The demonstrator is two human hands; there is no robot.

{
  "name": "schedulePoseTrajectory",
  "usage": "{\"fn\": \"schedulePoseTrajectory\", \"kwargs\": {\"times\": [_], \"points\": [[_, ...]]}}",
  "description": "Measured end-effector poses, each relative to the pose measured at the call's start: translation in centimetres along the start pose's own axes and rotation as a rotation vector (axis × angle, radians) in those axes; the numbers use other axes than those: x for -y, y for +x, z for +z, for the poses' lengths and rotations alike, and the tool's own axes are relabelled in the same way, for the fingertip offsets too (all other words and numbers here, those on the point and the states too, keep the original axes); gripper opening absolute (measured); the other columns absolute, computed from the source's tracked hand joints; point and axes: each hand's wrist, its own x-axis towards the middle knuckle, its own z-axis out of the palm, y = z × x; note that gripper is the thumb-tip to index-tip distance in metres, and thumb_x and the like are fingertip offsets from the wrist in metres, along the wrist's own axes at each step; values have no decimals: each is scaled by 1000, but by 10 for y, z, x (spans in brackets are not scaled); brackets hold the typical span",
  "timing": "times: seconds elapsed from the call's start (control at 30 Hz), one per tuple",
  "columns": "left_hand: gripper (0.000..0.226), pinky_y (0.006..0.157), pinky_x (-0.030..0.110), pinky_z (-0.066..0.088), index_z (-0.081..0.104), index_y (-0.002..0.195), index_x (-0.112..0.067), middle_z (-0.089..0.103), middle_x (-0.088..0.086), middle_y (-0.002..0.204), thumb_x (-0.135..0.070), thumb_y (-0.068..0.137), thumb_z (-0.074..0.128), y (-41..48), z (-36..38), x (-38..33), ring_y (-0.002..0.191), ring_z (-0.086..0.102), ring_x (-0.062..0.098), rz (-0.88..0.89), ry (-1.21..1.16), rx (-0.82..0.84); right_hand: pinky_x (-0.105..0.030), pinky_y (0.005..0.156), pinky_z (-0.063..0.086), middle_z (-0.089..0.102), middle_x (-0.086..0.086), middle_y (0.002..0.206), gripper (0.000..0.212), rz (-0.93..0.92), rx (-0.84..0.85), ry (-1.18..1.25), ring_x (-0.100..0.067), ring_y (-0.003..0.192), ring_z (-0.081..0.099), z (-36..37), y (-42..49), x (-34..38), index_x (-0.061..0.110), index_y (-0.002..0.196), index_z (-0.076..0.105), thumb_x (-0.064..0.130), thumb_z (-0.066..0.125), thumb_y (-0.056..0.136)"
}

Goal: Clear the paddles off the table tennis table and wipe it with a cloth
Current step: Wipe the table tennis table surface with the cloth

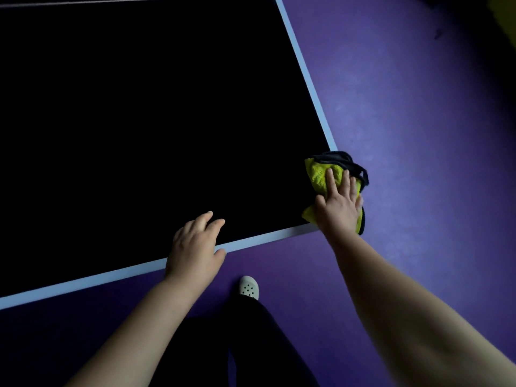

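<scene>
The table tennis table fills the left and middle of the view, dark with a pale blue edge line. A yellow cloth with dark trim lies on the table's near right corner, partly hanging over the edge. My right hand presses flat on the cloth with straight fingers. My left hand rests on the near edge of the table, fingers on the surface and thumb along the rim. No paddles are in view.
Purple floor surrounds the table on the right and near sides. My dark trouser legs and a white perforated shoe stand on the floor just below the near edge.
</scene>
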Motion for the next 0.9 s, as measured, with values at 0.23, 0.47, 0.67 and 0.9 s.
{"fn": "schedulePoseTrajectory", "kwargs": {"times": [0.23,0.47,0.67,0.9], "points": [[57,106,39,32,49,136,-17,38,6,147,-21,82,69,-25,-13,55,132,37,26,-73,-59,-5,-48,117,-9,-16,-6,163,77,143,30,82,-22,149,-17,38,-58,78,36,156,3,31,44,90],[58,107,39,31,46,138,-19,34,4,149,-22,84,67,-63,-36,164,134,33,25,-165,-97,-22,-49,117,-11,-24,-10,160,82,28,107,-44,-28,147,-22,92,-125,195,32,155,-10,38,42,92],[60,110,37,26,39,142,-22,27,0,152,-27,87,64,-111,-60,270,138,27,21,-296,-129,-59,-51,117,-12,-26,-12,159,83,-92,145,-83,-30,147,-23,139,-190,295,30,154,-12,39,41,91],[61,106,41,31,42,140,-20,30,4,151,-26,85,66,-176,-88,371,135,33,24,-419,-127,-102,-52,116,-15,-30,-13,157,83,-284,220,-100,-31,144,-28,192,-281,412,27,154,-15,40,40,93]]}}
